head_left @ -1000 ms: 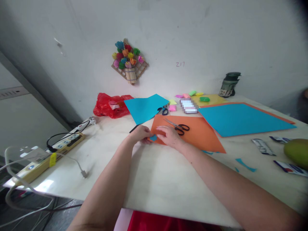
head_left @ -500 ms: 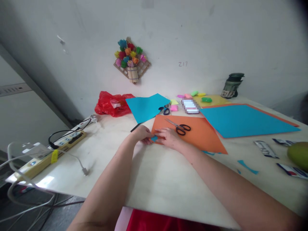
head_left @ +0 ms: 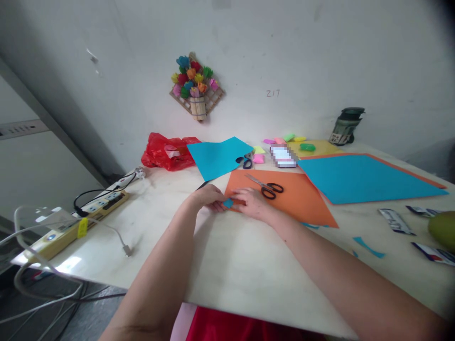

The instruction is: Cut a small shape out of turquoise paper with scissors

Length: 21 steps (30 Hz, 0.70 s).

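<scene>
A small blue paper piece (head_left: 228, 203) is between my hands, at the lower left corner of an orange sheet (head_left: 302, 203). My left hand (head_left: 210, 195) pinches its left side, with the fingertips partly hidden. From the right, my right hand (head_left: 250, 202) has its fingers closed on the piece's other side, resting over the orange sheet. Black-handled scissors (head_left: 269, 189) lie on that sheet, just beyond my right hand. Behind my left hand is a large blue sheet (head_left: 216, 156) with a second pair of scissors (head_left: 245, 162) at its right edge.
A red plastic bag (head_left: 167, 154) and a power strip (head_left: 103, 203) with cables are on the left. To the right lie a phone (head_left: 283, 156), stacked blue sheets (head_left: 366, 180), blue scraps (head_left: 369, 247), small packets (head_left: 396, 221) and a green round object (head_left: 442, 229). A bottle (head_left: 346, 126) stands behind.
The view has shifted slightly. Both hands stay at the same spot, and the small blue paper piece has turned a little between the fingers, showing more of its surface.
</scene>
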Available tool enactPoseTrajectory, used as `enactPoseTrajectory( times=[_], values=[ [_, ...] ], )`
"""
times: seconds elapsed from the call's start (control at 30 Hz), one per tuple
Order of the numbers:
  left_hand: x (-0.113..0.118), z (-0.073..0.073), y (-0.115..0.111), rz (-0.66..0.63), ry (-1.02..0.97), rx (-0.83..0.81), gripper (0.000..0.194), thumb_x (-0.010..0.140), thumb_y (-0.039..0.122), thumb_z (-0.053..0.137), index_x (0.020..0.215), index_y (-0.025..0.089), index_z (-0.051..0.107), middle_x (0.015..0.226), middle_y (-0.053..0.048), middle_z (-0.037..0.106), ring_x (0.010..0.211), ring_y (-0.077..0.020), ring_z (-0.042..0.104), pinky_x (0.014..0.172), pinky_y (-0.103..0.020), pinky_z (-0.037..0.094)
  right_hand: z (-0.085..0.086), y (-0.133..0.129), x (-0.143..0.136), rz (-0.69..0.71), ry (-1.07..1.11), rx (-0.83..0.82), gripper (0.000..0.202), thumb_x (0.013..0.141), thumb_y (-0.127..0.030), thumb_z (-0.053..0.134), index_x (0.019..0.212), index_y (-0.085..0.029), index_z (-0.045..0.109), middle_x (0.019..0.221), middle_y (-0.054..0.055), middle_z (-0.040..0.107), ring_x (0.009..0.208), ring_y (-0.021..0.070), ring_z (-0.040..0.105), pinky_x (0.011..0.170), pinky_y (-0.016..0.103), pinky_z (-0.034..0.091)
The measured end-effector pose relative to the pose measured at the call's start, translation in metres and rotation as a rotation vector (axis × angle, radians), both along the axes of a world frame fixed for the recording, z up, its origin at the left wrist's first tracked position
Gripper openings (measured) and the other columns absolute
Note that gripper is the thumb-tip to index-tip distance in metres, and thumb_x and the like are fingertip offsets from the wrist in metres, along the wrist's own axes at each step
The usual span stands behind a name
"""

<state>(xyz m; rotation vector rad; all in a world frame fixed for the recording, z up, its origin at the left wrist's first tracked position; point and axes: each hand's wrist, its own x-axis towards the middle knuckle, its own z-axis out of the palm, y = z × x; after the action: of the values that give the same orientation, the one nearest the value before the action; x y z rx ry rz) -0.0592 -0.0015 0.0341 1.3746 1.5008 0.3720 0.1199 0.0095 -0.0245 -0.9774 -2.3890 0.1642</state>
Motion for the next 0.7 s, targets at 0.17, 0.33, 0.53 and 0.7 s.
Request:
enactPoseTrajectory(
  times=[0.17, 0.33, 0.53, 0.7],
  values=[
    [0.0036, 0.0011, -0.0009, 0.003, 0.065, 0.005, 0.021, 0.058, 0.031, 0.07, 0.061, 0.012, 0.06, 0.058, -0.005, 0.066, 0.049, -0.0134, 0.06, 0.049, -0.023, 0.045, 0.0007, -0.0012, -0.0004, -0.007, 0.057, 0.01, 0.03, 0.073, -0.03, 0.06, 0.1, -0.019, 0.067, 0.111, 0.01, 0.062, 0.103, 0.0233, 0.056, 0.092, 0.037, 0.04],
    [0.0064, 0.0001, 0.0007, -0.015, 0.113, 0.018, 0.017, 0.064, 0.027, 0.066, 0.059, 0.012, 0.058, 0.053, -0.004, 0.064, 0.044, -0.0123, 0.057, 0.048, -0.025, 0.046, 0.003, -0.0043, -0.0006, -0.014, 0.056, 0.047, 0.027, 0.073, -0.025, 0.06, 0.098, -0.02, 0.068, 0.111, 0.008, 0.063, 0.102, 0.0219, 0.056, 0.092, 0.035, 0.041],
    [0.008, -0.001, 0.0026, -0.035, 0.207, 0.031, 0.022, 0.062, 0.03, 0.067, 0.058, 0.013, 0.055, 0.05, -0.004, 0.062, 0.044, -0.0128, 0.057, 0.049, -0.025, 0.047, 0.007, -0.0091, -0.0019, 0.026, -0.032, 0.046, 0.028, 0.08, -0.037, 0.053, 0.1, -0.025, 0.068, 0.113, 0.006, 0.062, 0.105, 0.0222, 0.054, 0.092, 0.036, 0.04],
    [0.0003, 0.0005, 0.0025, 0.041, 0.332, 0.133, 0.022, 0.068, 0.035, 0.061, 0.072, 0.015, 0.057, 0.048, -0.003, 0.059, 0.046, -0.0162, 0.058, 0.049, -0.026, 0.045, 0.0077, -0.0099, -0.0027, -0.008, -0.066, 0.02, 0.027, 0.081, -0.039, 0.051, 0.099, -0.027, 0.068, 0.115, 0.003, 0.061, 0.105, 0.0226, 0.054, 0.091, 0.036, 0.041]
  ],
)
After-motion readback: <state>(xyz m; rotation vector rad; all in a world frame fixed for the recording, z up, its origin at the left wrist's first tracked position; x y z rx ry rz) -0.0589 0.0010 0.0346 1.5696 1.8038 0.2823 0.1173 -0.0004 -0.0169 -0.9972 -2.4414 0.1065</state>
